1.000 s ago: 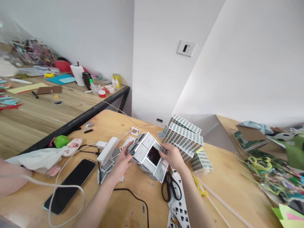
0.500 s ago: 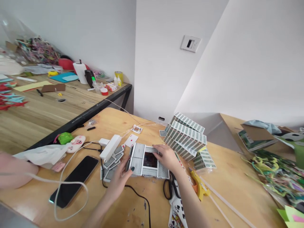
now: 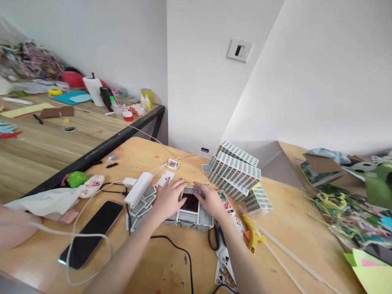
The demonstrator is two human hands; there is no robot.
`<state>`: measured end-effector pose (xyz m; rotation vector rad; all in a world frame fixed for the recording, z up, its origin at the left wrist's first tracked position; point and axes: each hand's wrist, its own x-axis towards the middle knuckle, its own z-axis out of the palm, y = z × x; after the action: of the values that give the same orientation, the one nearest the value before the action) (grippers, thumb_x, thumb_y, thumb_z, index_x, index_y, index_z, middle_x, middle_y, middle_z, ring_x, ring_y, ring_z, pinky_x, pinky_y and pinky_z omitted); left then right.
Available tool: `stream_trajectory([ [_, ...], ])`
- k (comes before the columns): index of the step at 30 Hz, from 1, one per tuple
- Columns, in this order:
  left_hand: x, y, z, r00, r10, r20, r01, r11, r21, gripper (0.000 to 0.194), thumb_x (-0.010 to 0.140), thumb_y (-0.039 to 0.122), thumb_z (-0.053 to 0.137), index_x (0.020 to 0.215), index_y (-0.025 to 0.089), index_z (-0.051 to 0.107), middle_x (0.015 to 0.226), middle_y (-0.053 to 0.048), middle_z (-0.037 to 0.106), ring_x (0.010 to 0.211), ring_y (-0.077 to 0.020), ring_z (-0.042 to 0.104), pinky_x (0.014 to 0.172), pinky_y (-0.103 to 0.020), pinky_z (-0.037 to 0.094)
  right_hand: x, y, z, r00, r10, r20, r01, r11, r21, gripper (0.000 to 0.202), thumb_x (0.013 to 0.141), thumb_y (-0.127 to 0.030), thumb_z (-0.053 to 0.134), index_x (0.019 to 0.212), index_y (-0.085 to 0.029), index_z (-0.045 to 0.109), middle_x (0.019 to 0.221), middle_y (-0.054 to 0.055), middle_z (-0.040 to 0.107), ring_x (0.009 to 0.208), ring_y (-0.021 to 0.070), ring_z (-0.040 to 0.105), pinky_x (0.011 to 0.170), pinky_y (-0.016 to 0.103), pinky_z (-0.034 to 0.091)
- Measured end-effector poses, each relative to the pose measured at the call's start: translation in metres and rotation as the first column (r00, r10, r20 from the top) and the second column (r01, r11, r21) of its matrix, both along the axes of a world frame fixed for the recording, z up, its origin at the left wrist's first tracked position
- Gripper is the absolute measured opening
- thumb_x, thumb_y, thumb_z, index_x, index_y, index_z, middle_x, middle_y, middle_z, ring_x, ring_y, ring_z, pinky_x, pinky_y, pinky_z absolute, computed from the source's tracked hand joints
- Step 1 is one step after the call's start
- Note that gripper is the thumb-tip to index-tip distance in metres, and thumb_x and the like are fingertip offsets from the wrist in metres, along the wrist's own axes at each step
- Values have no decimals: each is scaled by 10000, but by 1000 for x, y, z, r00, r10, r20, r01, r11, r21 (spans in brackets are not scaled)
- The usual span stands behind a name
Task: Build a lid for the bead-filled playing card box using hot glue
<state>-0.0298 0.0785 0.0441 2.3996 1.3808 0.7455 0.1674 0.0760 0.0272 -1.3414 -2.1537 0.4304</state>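
A hollow box-like piece built from grey-backed playing cards lies on the table with a dark square opening in its middle. My left hand grips its far left part, fingers over the back and thumb at the opening. My right hand holds the far right part the same way, its thumb at the opening's right edge. The fingertips behind the piece are partly hidden. Loose grey-backed cards lie left of my left hand. Black-handled scissors lie below my right wrist, partly under my forearm.
A stack of card boxes stands behind on the right. A yellow glue gun lies right of my forearm. On the left are a phone, a white power strip and looping cables. Face-up cards lie near the front.
My left hand has moved from the piece's left side up to its far edge by the opening. My right hand's grip has shifted slightly. The piece now tilts more, showing its front side.
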Motion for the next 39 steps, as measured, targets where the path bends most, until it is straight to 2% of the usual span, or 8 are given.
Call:
stream_trajectory([
  [9,4,21,-9,997,-63,-40,62,997,-43,265,762,205,629,1026,204,650,1051,-40,676,1002,-213,581,980,-397,392,-2,-5,-1,993,-75,-90,80,996,43,332,849,-264,543,1177,-220,556,1064,81,671,1023,225,609,909,393,475],
  [13,2,21,-9,997,-75,-29,73,996,-53,262,775,260,639,1033,210,650,1063,-47,674,1007,-211,582,944,-388,411,16,-20,6,939,-268,-215,286,957,54,346,829,-359,555,1139,-209,586,1091,94,656,1044,236,593,907,394,471],
  [16,2,24,-9,993,-105,-45,102,993,-50,254,775,256,644,1025,213,651,1051,-38,677,991,-207,584,951,-387,404,48,-49,7,756,-576,-312,604,797,-5,379,819,-435,521,1088,-183,611,992,105,669,880,229,636,806,379,499],
  [21,4,28,-6,989,-128,-80,123,991,-56,251,754,244,664,1000,197,656,991,-39,685,962,-220,583,892,-365,435,113,-113,-9,328,-936,-127,919,347,-189,407,770,-493,502,998,-178,621,877,90,681,714,224,630,695,364,473],
  [24,6,29,-3,985,-139,-101,133,989,-60,248,757,235,657,1002,195,655,992,-42,682,961,-227,585,872,-365,444,134,-142,-29,297,-950,97,919,258,-297,385,747,-535,494,876,-188,600,844,107,676,777,274,630,666,375,454],
  [29,6,27,2,983,-156,-98,149,986,-81,256,776,224,631,1031,204,645,1035,-45,668,972,-222,589,877,-370,448,128,-160,-60,251,-938,240,954,198,-224,419,712,-596,511,862,-206,494,819,134,634,883,342,607,730,421,439],
  [33,1,19,13,988,-155,-24,153,985,-86,229,790,202,606,1013,214,652,1055,-44,651,1024,-207,561,918,-367,434,118,-158,-61,162,-967,199,987,153,-58,448,713,-616,501,868,-197,464,834,146,591,922,352,569,762,429,423],
  [39,-3,-10,33,967,-255,19,250,925,-286,225,794,329,603,1001,263,665,1062,-8,624,916,-159,600,828,-289,460,105,-147,-35,286,-958,14,932,275,-236,409,757,-567,482,953,-209,509,802,43,621,683,214,573,607,319,408],
])
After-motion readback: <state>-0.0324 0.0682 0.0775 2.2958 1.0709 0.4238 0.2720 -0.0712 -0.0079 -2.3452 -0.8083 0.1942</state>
